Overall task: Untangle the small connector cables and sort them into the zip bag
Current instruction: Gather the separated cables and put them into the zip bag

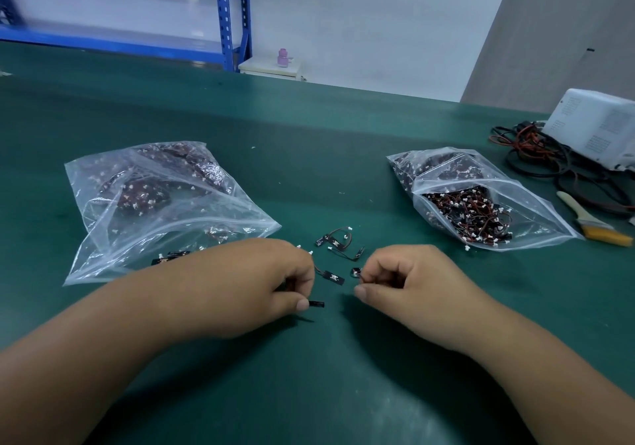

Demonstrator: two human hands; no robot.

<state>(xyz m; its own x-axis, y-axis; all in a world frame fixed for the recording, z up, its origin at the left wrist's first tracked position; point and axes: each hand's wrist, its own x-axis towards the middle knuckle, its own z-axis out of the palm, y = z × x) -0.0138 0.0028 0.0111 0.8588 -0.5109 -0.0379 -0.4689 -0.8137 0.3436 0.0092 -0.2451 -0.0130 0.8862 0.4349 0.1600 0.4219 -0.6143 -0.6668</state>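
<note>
Two clear zip bags lie on the green mat. The left zip bag (161, 204) holds bundled cables, and the right zip bag (481, 200) gapes open, full of tangled red-and-black connector cables. A few loose connector cables (338, 243) with white plugs and small black boards lie between the bags. My left hand (261, 283) pinches a small black board (316, 304) between thumb and fingers, with a cable trailing to another board (334, 277). My right hand (409, 283) pinches a cable end (356, 272) at its fingertips.
A white device (598, 128) with a heap of black and red wires (549, 159) sits at the far right. A yellow-bristled brush (591, 221) lies beside the right bag. Blue shelving (226, 15) stands beyond the table's far edge.
</note>
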